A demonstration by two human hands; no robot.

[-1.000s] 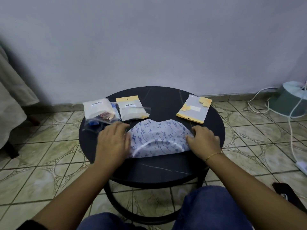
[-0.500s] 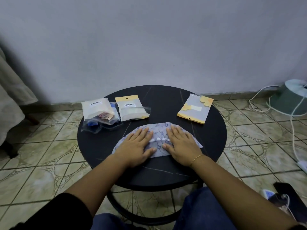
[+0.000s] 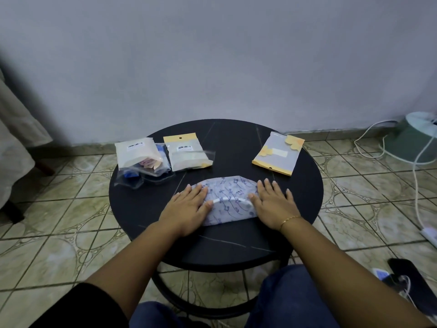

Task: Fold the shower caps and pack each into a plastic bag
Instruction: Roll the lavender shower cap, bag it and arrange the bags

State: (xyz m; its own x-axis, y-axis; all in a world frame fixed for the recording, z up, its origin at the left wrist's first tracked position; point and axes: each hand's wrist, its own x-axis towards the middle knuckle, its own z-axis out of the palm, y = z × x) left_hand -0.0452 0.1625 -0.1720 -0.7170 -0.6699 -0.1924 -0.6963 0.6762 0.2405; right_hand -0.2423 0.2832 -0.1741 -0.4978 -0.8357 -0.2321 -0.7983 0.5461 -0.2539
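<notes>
- We press a folded shower cap (image 3: 229, 200), pale with blue marks, flat on a round black table (image 3: 132, 204), the landmark for all that follows.
- Our left hand (image 3: 186, 205) lies palm down with fingers straight over the cap's left end; its heel rests on bare tabletop.
- Our right hand (image 3: 274, 204), a thin gold bracelet (image 3: 289, 220) at its wrist, lies flat with fingers straight over the cap's right end.
- The cap sits just forward of the table's centre, its near folded edge well inside the near rim, with bare tabletop between.
- On the table's far left, a white packet (image 3: 136, 152) rests on clear bags (image 3: 151, 171) that reach almost to the rim.
- Just right of them lies a yellow-topped packet (image 3: 186, 151), apart from the cap.
- On the table's far right lies a yellow-edged plastic bag (image 3: 277, 153), apart from our right fingertips.
- Bare tabletop runs between the two groups of packets.
- Right of the table, white cables (image 3: 416, 176) trail over the tiled floor (image 3: 59, 209).
</notes>
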